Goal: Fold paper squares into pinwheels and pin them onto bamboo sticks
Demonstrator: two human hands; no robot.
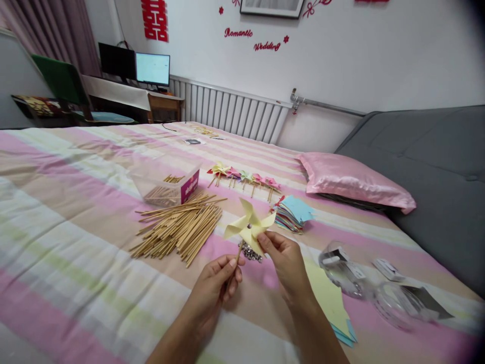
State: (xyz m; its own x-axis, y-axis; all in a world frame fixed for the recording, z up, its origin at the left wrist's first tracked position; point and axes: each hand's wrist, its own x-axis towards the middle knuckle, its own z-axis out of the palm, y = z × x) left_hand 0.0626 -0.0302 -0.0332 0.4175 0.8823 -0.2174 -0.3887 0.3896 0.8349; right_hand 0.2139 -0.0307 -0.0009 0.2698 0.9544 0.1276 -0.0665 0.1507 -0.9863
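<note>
I hold a pale yellow paper pinwheel (249,226) above the striped bedspread. My left hand (215,285) pinches its wooden stick (239,251) between thumb and fingers. My right hand (285,260) grips the lower right blade of the pinwheel. A small silver pin head sits at the pinwheel's centre. Just under the pinwheel lies a little heap of silver pins (250,252). A pile of loose wooden sticks (181,228) lies to the left of my hands.
A clear plastic box (166,185) holds more sticks. Several finished pinwheels (244,177) lie in a row behind. A stack of coloured paper squares (292,213), yellow sheets (329,296), clear round containers (343,265) and a pink pillow (352,180) lie to the right.
</note>
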